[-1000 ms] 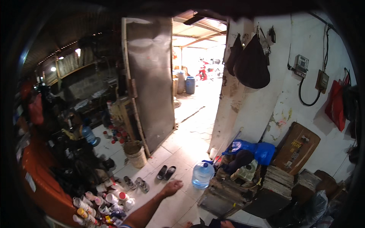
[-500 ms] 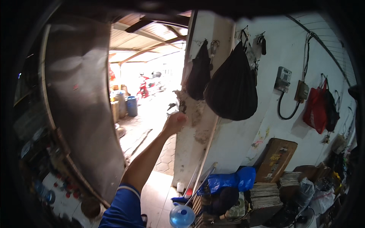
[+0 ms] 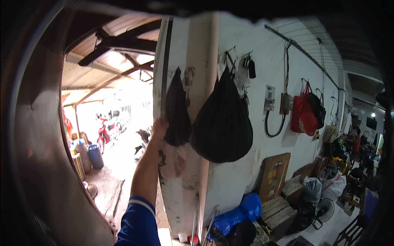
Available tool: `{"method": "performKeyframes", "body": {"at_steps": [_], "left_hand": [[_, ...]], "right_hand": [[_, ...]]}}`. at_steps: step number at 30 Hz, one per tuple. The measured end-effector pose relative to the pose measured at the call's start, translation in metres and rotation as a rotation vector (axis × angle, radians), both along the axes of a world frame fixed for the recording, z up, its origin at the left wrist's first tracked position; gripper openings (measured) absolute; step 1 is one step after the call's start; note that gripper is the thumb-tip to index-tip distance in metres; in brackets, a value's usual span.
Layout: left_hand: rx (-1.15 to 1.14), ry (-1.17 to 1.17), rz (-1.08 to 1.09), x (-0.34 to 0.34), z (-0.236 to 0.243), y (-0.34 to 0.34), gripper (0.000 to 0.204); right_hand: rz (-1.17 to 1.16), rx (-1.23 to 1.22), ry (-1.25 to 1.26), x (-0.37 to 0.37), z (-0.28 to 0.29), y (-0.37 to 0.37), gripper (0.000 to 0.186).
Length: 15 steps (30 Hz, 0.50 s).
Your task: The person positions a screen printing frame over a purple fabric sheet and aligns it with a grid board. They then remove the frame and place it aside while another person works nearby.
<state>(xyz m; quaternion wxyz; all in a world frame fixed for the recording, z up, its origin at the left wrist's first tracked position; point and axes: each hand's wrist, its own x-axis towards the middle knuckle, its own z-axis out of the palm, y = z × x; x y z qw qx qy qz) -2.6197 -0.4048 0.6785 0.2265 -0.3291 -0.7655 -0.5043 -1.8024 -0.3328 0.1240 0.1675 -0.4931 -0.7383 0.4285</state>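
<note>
Overhead, left hand (image 3: 159, 126) gripping thin dark pole (image 3: 164, 69), bulging black cloth bag (image 3: 222, 119) alongside.

Daylight floods in from the open yard at left-centre, blown out to near white – detail there is lost. The white wall (image 3: 230, 180) is evenly lit and soft, slightly blurred. 1 small lamp (image 3: 372, 115) glares at the far right. Heavy black vignette rings the frame; straight edges bow strongly toward the rim.
</note>
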Motion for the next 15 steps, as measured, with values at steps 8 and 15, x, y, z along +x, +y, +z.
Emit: {"method": "performKeyframes", "body": {"at_steps": [8,15], "left_hand": [[0.578,0.290,-0.107,0.141,0.030,-0.011,0.040],[0.742,0.466,-0.182,0.226,0.148,-0.037,0.050]], "right_hand": [[-0.032,-0.016,0.035,0.008,-0.001,-0.001,0.037],[-0.120,-0.091,0.079,0.080,-0.047,-0.032,0.035]]}}
